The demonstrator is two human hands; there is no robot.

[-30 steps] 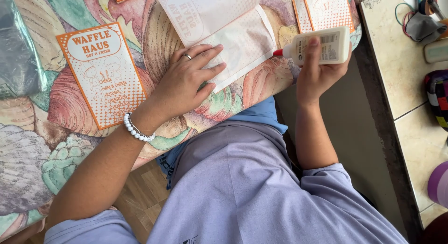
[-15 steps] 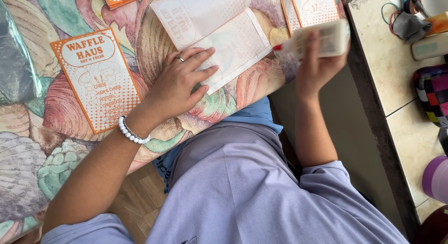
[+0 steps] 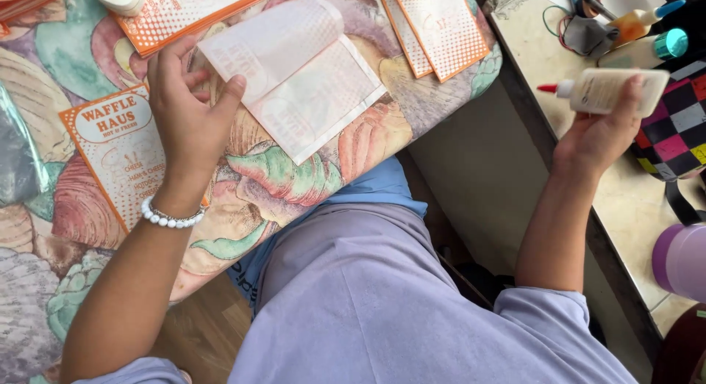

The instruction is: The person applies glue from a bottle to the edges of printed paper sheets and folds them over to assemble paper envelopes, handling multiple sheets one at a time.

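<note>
Landmark: the white paper sheet [image 3: 294, 75], lying face down and partly folded on the shell-patterned cushion [image 3: 294, 178] across the person's lap.

Left hand [image 3: 187, 108]: resting at the left edge of the white paper sheet, fingers [image 3: 170, 64] spread open and flat — the thumb tip touches the sheet's edge, and nothing is gripped.

Wrist: a white bead bracelet [image 3: 170, 219] sits below the left hand, well to the lower left of the sheet.

Right hand [image 3: 599, 130]: raised far to the right of the sheet, off the cushion and over the edge of the table [image 3: 625, 200], its fingers closed around a glue bottle.

Glue bottle [image 3: 614, 90]: white, held roughly level, its red tip pointing left toward the sheet but well apart from it.

Orange card [image 3: 118, 152]: printed with white dots, lying just left of the sheet, partly under the left hand and wrist.

More orange cards [image 3: 441, 31]: a pair lies to the upper right of the sheet near the cushion's edge; another [image 3: 184, 16] lies above the sheet's left corner.

Table items: right of the sheet, beyond the glue bottle — a checkered bag [image 3: 680, 127], an orange bottle with a blue tip [image 3: 640, 20] and a purple cup [image 3: 680, 259] at the lower end.
</note>
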